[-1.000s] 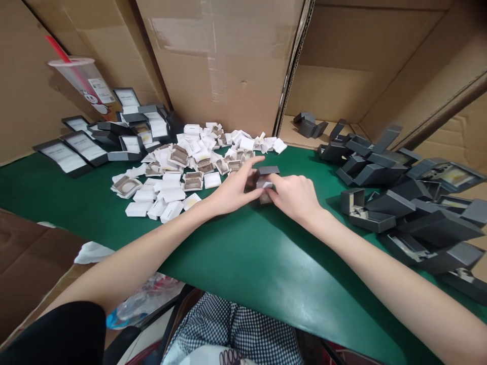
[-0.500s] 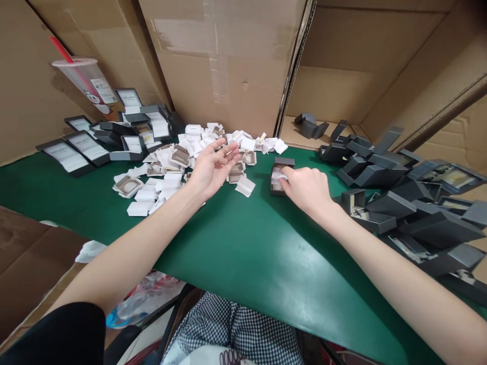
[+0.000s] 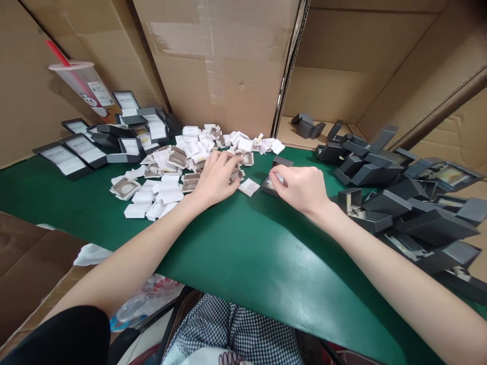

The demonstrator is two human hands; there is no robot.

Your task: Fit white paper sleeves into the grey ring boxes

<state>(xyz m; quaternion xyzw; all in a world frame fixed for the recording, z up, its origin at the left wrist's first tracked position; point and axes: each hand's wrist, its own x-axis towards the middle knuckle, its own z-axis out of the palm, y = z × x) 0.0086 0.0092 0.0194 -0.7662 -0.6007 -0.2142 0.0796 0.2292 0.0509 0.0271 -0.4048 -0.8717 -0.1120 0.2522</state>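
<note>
Hands: two, both mine, both bare.
Left hand: one, my left hand (image 3: 216, 177), palm down at the right part of the white inserts (image 3: 167, 190); its fingers are somewhat apart, and I cannot tell whether they touch the pieces beneath.
Right hand: one, my right hand (image 3: 302, 188), thumb and forefinger brought together, clamped on one white piece (image 3: 279, 178) in the dark box.
Dark box: one under my right fingers, the dark box (image 3: 269, 191), open on the table right of the white inserts, its raised lid (image 3: 282, 161) at the far side.
Loose insert: one, the flat white insert (image 3: 249, 187) lying between my two hands, just beside the dark box.
White inserts: one heap, many pieces, some showing brown hollows; they overlap too much for me to count.
Left-hand stack: one group, the left boxes (image 3: 108, 139), several, lids raised; two stand out at its near left edge, white inside.
Right-hand stack: one group, the right boxes (image 3: 403, 203), more than I can count, tangled together, several open.
Cup: one, the plastic cup (image 3: 81, 83), behind the left boxes, with one red straw (image 3: 57, 52).
Carton: one open-fronted carton (image 3: 353, 81) at the back right.
Table: one, the green table (image 3: 243, 253).
</note>
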